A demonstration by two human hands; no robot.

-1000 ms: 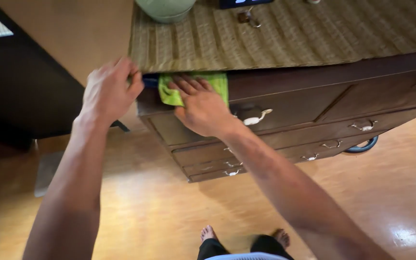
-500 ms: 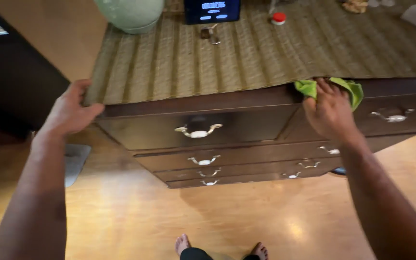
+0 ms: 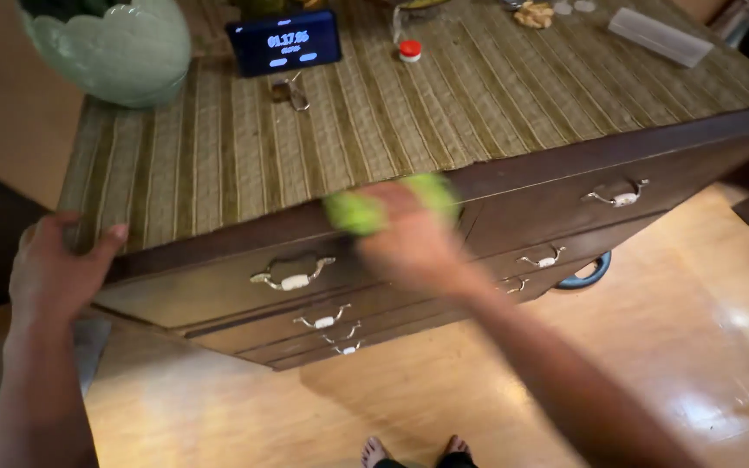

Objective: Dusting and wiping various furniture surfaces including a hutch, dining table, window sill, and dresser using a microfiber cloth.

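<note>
The right hand [image 3: 409, 238], blurred by motion, has swept leftward from the dresser's right half to its middle, fingers pressing the green cloth [image 3: 359, 211] against the dark front edge [image 3: 565, 160]. The left hand [image 3: 49, 273] still grips the mat-covered corner [image 3: 88, 217].

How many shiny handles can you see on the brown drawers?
7 handles: top left, top right, two at mid-right, three stacked lower left. The blurred right hand with its green cloth may hide more.
</note>
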